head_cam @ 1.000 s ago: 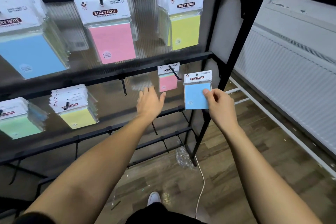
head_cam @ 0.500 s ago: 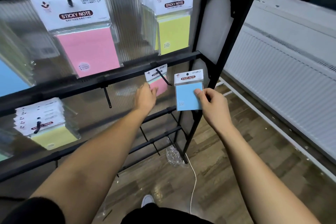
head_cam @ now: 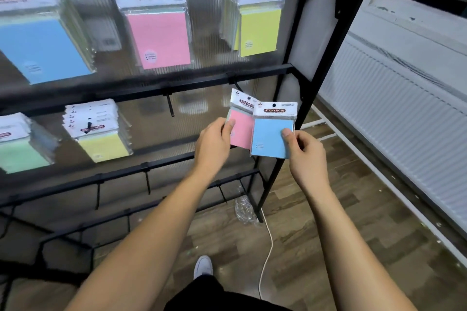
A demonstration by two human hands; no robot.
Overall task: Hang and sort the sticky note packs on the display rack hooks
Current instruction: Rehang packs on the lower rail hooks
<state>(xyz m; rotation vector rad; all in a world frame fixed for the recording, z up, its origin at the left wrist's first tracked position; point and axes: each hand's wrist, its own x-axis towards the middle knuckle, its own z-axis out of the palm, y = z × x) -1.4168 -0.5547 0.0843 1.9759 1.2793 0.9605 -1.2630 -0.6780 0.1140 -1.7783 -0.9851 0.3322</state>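
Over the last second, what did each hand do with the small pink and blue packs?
The left hand reached right from open air and took hold of the small pink pack, now tilted, seemingly off its hook. The right hand kept its pinch on the small blue pack, now overlapping the pink one. The other hanging packs did not change.

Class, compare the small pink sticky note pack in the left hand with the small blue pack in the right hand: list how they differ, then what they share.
1. The small pink pack holds pink notes; the small blue pack holds blue ones.
2. The pink pack tilts; the blue pack is nearly upright.
3. The blue pack overlaps the pink pack's right edge.
4. The left hand pinches the pink pack's left edge; the right hand pinches the blue pack's right edge.

Both have white STICKY NOTE headers with a hang hole.
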